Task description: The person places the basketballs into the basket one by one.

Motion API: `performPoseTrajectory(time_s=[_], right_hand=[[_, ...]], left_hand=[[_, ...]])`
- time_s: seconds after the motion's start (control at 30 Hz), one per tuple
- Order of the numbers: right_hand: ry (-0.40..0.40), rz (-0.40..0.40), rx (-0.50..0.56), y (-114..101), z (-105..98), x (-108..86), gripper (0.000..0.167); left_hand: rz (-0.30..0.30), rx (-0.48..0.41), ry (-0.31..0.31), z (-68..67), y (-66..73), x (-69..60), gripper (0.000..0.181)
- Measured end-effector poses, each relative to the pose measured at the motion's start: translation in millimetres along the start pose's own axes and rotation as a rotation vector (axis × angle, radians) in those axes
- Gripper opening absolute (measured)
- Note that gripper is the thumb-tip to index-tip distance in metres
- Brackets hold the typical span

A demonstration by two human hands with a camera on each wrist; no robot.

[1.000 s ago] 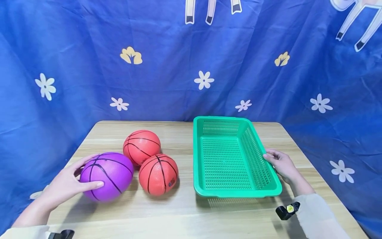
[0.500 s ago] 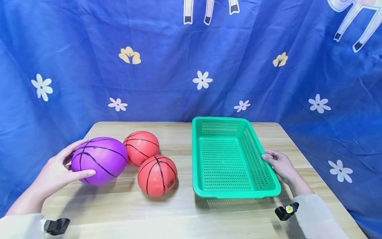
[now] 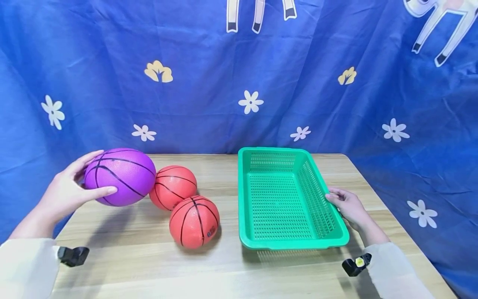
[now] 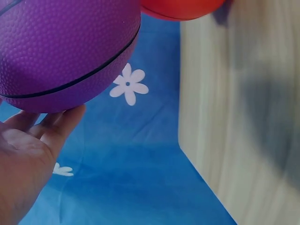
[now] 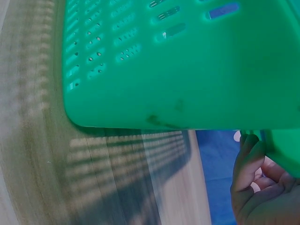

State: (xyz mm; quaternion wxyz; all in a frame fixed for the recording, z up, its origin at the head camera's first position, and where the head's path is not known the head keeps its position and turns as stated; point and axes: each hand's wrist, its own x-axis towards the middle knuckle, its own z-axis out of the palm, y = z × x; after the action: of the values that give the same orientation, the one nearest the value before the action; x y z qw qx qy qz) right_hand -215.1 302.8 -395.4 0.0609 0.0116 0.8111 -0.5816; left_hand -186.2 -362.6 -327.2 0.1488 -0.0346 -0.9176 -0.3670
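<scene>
My left hand (image 3: 67, 191) grips a purple basketball (image 3: 120, 176) from its left side, thumb across the near face and fingers behind. The ball is held above the table's left part, its shadow falling on the wood below. Two red balls with black lines sit just right of it: a far ball (image 3: 173, 187) and a nearer ball (image 3: 194, 222), which appear to touch. At the right, my right hand (image 3: 349, 207) pinches the right rim of a green perforated basket (image 3: 244, 199). The left wrist view shows the purple ball (image 4: 70, 47) against the spread fingers of the left hand (image 4: 28, 159).
A wood-grain table (image 3: 186, 274) carries the red balls and the basket. Blue cloth (image 3: 201, 83) printed with flowers and animal legs hangs behind and at the sides. A small black device (image 3: 72, 256) is on the left wrist, another black device (image 3: 356, 265) on the right.
My left hand has raised the purple basketball upward and a little left, away from its earlier place beside the red balls. The right hand keeps its hold on the basket's rim.
</scene>
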Motion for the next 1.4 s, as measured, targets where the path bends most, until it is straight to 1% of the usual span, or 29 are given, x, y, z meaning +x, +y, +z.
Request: performPoseTrajectory(time_s=[0.17, 0.4, 0.7, 0.8, 1.0, 1.07, 1.23, 1.4], right_hand=[[-0.001, -0.002, 0.013, 2, 0, 0.0, 0.057], [-0.002, -0.006, 0.008, 3, 0, -0.3, 0.057], [0.017, -0.022, -0.007, 2, 0, 1.4, 0.057], [0.021, -0.023, -0.008, 3, -1, 2.5, 0.058], [0.023, -0.019, 0.002, 6, 1, 4.6, 0.058], [0.029, -0.022, 0.001, 6, 2, 4.8, 0.058], [0.032, -0.017, 0.003, 6, 1, 4.3, 0.057], [0.034, -0.018, 0.0, 6, 1, 4.2, 0.057]], left_hand=[[0.015, 0.0, -0.002, 0.8, 11.5, 16.2, 0.093], [0.041, 0.009, -0.022, 4.1, 31.7, 38.4, 0.092], [0.063, -0.025, -0.038, 18.0, 60.0, 59.3, 0.09], [0.079, -0.026, -0.049, 25.0, 69.3, 65.7, 0.09], [0.099, -0.074, -0.09, 40.9, 86.2, 78.6, 0.091], [0.115, -0.091, -0.099, 46.9, 91.7, 83.1, 0.092], [0.168, -0.142, -0.121, 65.5, 107.1, 94.2, 0.091], [0.179, -0.175, -0.154, 86.7, 125.4, 102.6, 0.091]])
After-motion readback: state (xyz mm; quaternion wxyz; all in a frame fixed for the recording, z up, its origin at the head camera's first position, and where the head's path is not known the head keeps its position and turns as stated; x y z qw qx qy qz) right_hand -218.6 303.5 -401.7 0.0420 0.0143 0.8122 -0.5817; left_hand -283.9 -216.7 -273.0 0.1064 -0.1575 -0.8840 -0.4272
